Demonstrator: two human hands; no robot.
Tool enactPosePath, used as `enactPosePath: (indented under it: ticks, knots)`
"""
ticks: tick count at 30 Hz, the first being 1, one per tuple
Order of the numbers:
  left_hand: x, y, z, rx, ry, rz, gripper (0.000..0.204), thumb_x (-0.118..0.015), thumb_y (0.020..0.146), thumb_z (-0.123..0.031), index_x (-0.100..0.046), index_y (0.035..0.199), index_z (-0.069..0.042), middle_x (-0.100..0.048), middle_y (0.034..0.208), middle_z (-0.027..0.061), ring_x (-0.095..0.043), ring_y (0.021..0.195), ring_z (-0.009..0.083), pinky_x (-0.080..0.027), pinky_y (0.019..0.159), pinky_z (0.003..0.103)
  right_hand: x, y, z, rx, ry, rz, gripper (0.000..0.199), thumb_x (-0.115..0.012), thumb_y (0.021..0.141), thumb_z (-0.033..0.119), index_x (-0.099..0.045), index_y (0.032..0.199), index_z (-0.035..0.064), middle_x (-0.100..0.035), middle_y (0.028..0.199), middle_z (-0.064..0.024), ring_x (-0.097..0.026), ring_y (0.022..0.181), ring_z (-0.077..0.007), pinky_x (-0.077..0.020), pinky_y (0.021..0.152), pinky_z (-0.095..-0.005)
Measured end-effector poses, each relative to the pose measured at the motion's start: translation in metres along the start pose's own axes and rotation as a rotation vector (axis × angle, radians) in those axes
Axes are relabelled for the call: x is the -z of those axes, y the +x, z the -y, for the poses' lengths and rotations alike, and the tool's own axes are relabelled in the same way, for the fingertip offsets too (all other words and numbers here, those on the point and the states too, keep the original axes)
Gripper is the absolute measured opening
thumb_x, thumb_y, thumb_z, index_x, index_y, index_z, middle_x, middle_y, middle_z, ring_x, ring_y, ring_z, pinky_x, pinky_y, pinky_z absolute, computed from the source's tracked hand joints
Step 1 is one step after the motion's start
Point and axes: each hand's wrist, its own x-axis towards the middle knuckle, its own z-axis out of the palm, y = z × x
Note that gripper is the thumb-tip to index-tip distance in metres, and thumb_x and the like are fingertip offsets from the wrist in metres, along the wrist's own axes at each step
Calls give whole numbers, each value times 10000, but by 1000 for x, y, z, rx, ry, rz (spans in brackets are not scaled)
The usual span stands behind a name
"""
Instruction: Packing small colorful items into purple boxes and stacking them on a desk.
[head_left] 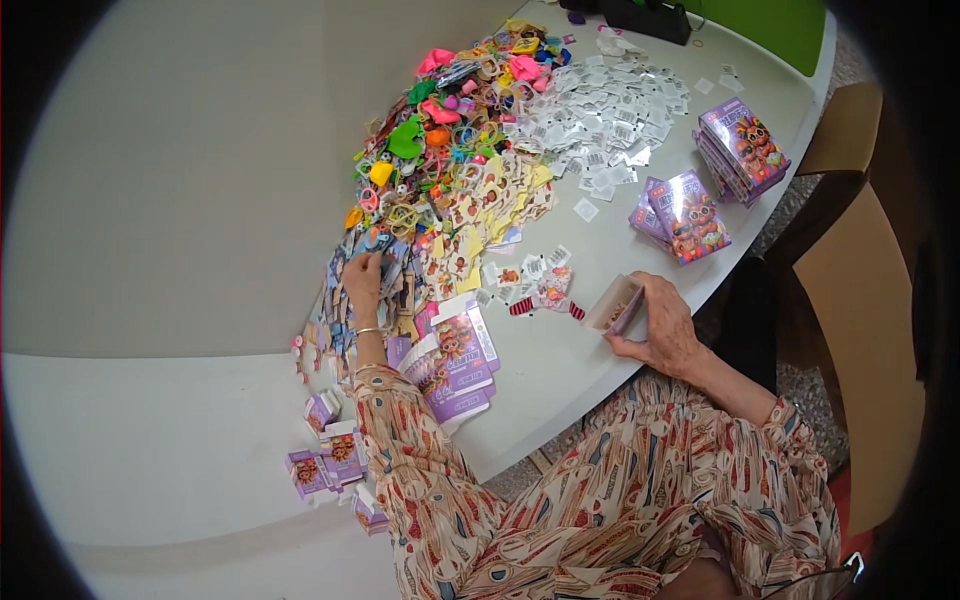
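My right hand (672,322) grips a small open carton (603,300) near the table's front edge. The carton's mouth faces left, and some small brownish content shows inside. My left hand (362,283) is at the left end of the heap, its fingers closed together over bluish-grey flat pieces (398,285); what they pinch, if anything, is hidden. Just left of the carton lies a small pink figured piece (553,287) with red-and-black striped parts. Flattened purple cartons (465,350) lie stacked beside my left forearm.
A heap of colourful small toys (430,140) runs along the left side. Beside it lie cream picture cards (490,200) and many small white packets (610,110). Filled-out purple boxes (690,215) stack at right, near a large brown cardboard box (860,260). Small purple boxes (340,450) sit lower left.
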Motion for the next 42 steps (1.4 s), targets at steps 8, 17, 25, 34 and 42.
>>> enactPosePath:
  ticks: [8, 17, 25, 34, 42]
  knots:
    - [-15, -10, 5, -309, 357, 18, 259, -695, 799, -269, -697, 926, -42, -643, 877, 188, -632, 822, 353, -505, 737, 447, 0, 0, 0, 8, -4, -4, 837, -836, 608, 230, -389, 1267, -26, -530, 1099, -215, -550, 991, -381, -460, 873, -433]
    - [3, -28, -48, -361, 313, -111, 158, -685, 796, -173, -687, 819, -17, -648, 845, 165, -626, 742, 345, -497, 658, 435, 1, -1, -4, 14, -27, -26, 817, -835, 610, 225, -404, 1256, -29, -528, 1106, -207, -553, 982, -370, -469, 862, -429]
    - [24, -43, -55, 53, -596, -17, 167, -653, 883, -128, -689, 911, 32, -662, 818, 25, -587, 701, 115, -464, 646, 260, 1, 1, -2, 23, -7, -33, 805, -833, 618, 231, -410, 1250, -36, -528, 1095, -209, -554, 982, -370, -471, 866, -422]
    - [24, -47, -51, -144, -460, -98, 151, -651, 906, -105, -671, 977, 27, -613, 816, -31, -523, 714, 26, -408, 629, 183, 0, 3, 3, 27, -10, -13, 803, -832, 629, 236, -405, 1249, -44, -526, 1092, -210, -550, 991, -373, -466, 880, -422]
    - [19, -61, -109, 50, -698, 16, 165, -689, 891, -152, -634, 784, -40, -585, 722, -50, -482, 649, 21, -375, 597, 191, 2, 1, 0, -4, -29, -10, 801, -836, 628, 243, -408, 1242, -42, -525, 1083, -206, -550, 995, -372, -464, 882, -423]
